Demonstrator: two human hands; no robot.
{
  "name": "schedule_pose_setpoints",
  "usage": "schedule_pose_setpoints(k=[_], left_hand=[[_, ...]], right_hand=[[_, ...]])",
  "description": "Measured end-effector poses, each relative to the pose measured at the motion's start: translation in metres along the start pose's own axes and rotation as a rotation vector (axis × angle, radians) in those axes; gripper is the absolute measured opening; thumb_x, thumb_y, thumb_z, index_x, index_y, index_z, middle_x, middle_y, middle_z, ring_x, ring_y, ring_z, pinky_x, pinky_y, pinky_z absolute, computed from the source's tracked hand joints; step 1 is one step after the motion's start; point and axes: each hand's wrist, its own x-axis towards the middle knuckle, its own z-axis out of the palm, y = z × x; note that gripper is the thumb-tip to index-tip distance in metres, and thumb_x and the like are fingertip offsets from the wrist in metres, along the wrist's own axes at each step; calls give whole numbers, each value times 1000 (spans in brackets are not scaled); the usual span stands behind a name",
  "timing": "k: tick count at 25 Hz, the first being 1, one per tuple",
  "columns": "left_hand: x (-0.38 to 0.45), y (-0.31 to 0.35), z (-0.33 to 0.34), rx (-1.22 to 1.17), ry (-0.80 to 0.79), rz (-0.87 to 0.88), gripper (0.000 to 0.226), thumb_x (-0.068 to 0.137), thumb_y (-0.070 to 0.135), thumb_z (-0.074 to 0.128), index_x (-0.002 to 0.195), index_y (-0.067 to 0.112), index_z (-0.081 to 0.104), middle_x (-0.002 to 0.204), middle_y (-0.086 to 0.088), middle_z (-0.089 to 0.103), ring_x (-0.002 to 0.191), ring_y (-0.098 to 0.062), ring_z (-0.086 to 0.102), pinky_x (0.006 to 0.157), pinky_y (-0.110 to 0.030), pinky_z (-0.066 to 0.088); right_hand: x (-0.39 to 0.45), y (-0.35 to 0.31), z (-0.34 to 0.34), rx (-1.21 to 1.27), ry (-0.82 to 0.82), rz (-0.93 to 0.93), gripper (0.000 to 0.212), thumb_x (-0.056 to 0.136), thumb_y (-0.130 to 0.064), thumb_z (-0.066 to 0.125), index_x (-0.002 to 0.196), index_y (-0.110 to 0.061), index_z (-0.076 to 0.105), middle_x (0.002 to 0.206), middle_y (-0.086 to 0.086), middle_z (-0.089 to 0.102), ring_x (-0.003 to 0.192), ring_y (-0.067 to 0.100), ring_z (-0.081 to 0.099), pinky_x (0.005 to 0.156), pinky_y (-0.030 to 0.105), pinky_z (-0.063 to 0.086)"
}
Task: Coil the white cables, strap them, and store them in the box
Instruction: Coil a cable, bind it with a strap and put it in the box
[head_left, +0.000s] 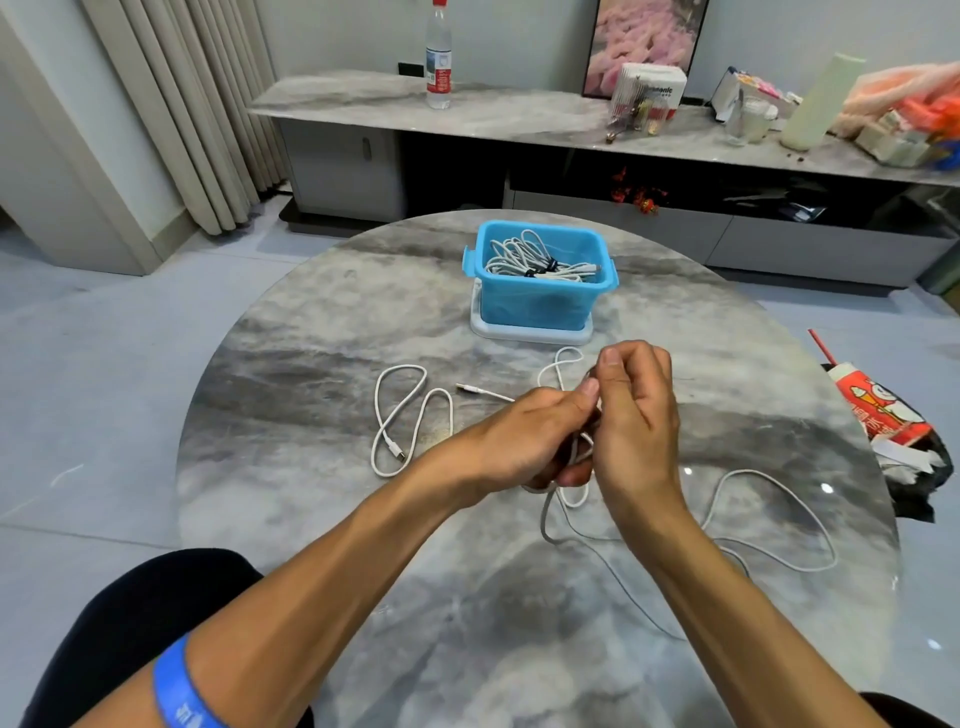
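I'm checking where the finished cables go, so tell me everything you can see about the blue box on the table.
The blue box is a small rectangular tub of translucent blue plastic, open at the top, with a latch tab on each short side. It stands upright on a white lid or tray on the far part of the round marble table, beyond both hands. Inside lie coiled white cables bound with dark straps. Neither hand touches it.

Both hands (587, 415) hide the cable (571, 499) coil between them
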Motion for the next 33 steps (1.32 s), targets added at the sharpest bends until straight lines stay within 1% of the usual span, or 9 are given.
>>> schedule_pose_setpoints(k=[4, 7, 10, 15, 19, 22, 25, 29, 33], left_hand=[[4, 2, 2, 17, -3, -15, 48, 108, 29, 30, 67, 12, 46, 55, -4, 43, 41, -8, 32, 40, -19, 24], [3, -3, -2, 159, -13, 26, 46, 108, 24, 30, 67, 14, 48, 65, -6, 57, 42, -2, 43, 44, -16, 33], [-1, -7, -9, 252, 1, 73, 44, 108, 22, 32, 68, 17, 50, 62, 11, 61, 55, 2, 52, 57, -13, 38], [7, -22, 4, 875, 80, 89, 40, 105, 42, 32, 81, 24, 59, 80, 14, 60, 90, -15, 47, 80, -41, 35], [7, -25, 22, 132, 14, 28, 36, 105, 31, 43, 76, 14, 56, 62, -4, 60, 60, -22, 55, 72, -42, 52], [11, -26, 30, -202, -31, -87, 37, 104, 36, 43, 74, 17, 53, 54, 6, 34, 46, -7, 29, 47, -25, 35], [12, -23, 24, -228, -144, -102, 41, 106, 36, 36, 86, 11, 62, 59, 4, 30, 50, -8, 22, 49, -23, 19], [10, -19, 18, -113, -161, -42, 37, 107, 22, 34, 95, 4, 64, 65, -3, 42, 53, -8, 39, 53, -22, 29], [8, -18, 11, -144, -171, -75, 42, 106, 13, 35, 75, 15, 64, 70, -7, 60, 61, -13, 58, 61, -19, 44]], right_hand=[[4, -5, -2, 328, -53, 159, 28, 105, -24, 45, 79, -16, 53, 64, -8, 64, 52, 10, 57, 41, 21, 43], [-1, -7, 1, 457, -119, 285, 19, 106, -26, 42, 93, -18, 53, 73, 1, 72, 54, 28, 59, 32, 21, 35], [4, -10, -5, 678, -253, 388, 19, 106, -20, 38, 111, -20, 56, 83, 13, 74, 67, 25, 70, 36, 22, 40], [14, -5, -7, 789, -158, 456, 19, 105, -16, 40, 99, -13, 58, 53, 1, 43, 42, 12, 46, 44, 23, 42], [29, -11, -16, 863, -11, 544, 36, 101, -47, 47, 86, -15, 55, 53, -2, 37, 35, 8, 22, 36, 20, 24], [37, -13, -31, 921, -69, 596, 52, 99, -51, 46, 57, -20, 37, 48, -3, 31, 33, 10, 19, 36, 20, 20], [40, -13, -42, 953, -133, 634, 60, 95, -41, 53, 47, -23, 22, 40, -4, 17, 31, 11, 15, 35, 20, 20], [40, -12, -38, 939, -179, 645, 59, 99, -47, 47, 49, -21, 30, 47, -3, 25, 32, 9, 20, 35, 20, 19], [32, -9, -22, 690, -160, 397, 23, 106, -28, 42, 102, -13, 60, 58, 3, 46, 37, 13, 36, 39, 22, 31]])
